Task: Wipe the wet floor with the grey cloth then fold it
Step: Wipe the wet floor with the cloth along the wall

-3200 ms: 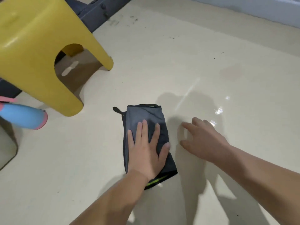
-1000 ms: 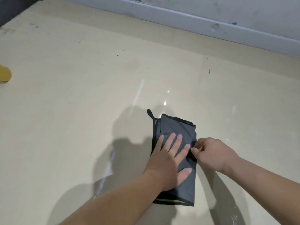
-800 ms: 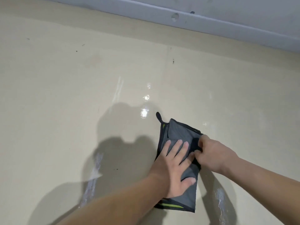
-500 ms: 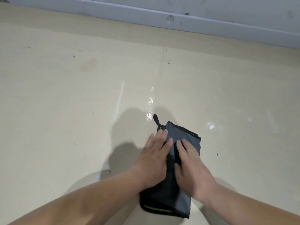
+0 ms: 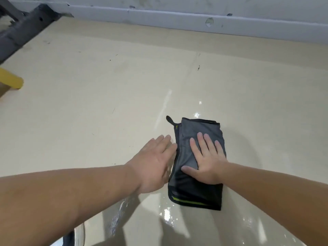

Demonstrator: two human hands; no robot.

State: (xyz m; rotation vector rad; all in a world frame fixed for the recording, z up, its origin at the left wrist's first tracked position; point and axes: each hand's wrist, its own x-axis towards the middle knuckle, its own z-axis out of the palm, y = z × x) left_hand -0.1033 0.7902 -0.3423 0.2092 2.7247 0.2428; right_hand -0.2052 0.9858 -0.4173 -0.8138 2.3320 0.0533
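Observation:
The grey cloth [image 5: 200,130] lies folded into a narrow rectangle on the beige floor [image 5: 106,103], with black edging, a green stripe at its near end and a small black loop at its far left corner. My right hand [image 5: 205,160] lies flat on top of the cloth, fingers spread. My left hand [image 5: 154,162] is flat and open just left of the cloth, its fingertips at the cloth's left edge. Wet shiny patches [image 5: 166,213] show on the floor in front of the cloth and beyond its far end.
A grey skirting board [image 5: 177,20] runs along the wall at the back. A dark metal frame [image 5: 21,32] crosses the top left corner. One yellow stool leg [image 5: 10,80] shows at the left edge.
My left hand has slid off the cloth to its left side. My right hand has moved onto the middle of the cloth. The view has swung left, showing the stool leg again.

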